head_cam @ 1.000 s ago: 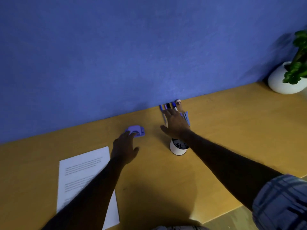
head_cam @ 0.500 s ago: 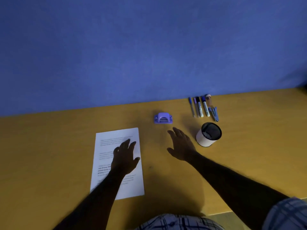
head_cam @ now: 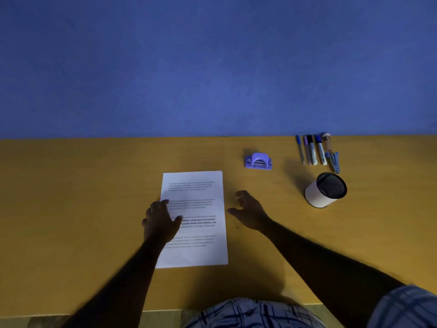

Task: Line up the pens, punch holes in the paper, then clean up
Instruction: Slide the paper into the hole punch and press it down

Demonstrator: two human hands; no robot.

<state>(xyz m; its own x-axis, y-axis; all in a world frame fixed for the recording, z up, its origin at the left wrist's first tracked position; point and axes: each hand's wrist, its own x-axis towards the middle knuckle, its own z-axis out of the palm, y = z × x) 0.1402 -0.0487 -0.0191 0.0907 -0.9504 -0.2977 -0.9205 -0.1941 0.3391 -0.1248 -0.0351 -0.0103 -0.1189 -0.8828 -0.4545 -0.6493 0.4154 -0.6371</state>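
A printed white sheet of paper [head_cam: 198,247] lies on the wooden desk [head_cam: 71,209] in front of me. My left hand [head_cam: 160,221] rests flat on the sheet's left edge, fingers spread. Just right of the sheet, my right hand [head_cam: 248,210] hovers open and holds nothing. A purple hole punch [head_cam: 258,161] sits beyond the paper. Several pens and markers [head_cam: 312,150] lie side by side by the wall, a blue stapler [head_cam: 334,162] at their right end. A white pen cup [head_cam: 325,190] stands upright.
The blue wall [head_cam: 212,67] bounds the desk at the back. The desk's front edge [head_cam: 94,314] runs just in front of my body.
Both hands drew back from the punch and pens toward the paper. The left hand came down onto the sheet's left edge, and the view swung left and down.
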